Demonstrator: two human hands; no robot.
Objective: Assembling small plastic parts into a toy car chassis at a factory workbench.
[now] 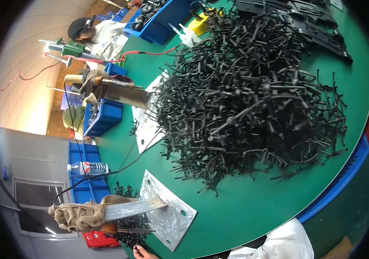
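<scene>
Neither of my own hands can be made out. Nearest the middle lies a big heap of small black plastic parts [236, 99], thin and branched, on a green table [219, 211]. At the lower edge a hand [143, 253] touches a smaller heap of black parts [128, 237]. Its arm is cut off, and I cannot tell whose it is. A white sleeve [290, 241] shows farther right along that edge. Beside the smaller heap, a metal post wrapped in tan cloth [81, 216] stands on a bolted steel plate [171, 224].
A second wrapped post [128, 93] rises beyond the heap. Blue bins [106, 118] hold dark parts, and black flat panels [309, 26] are at the upper right. A person in a white top [111, 39] is at the back. A water bottle [87, 168] rests by a blue crate [83, 190].
</scene>
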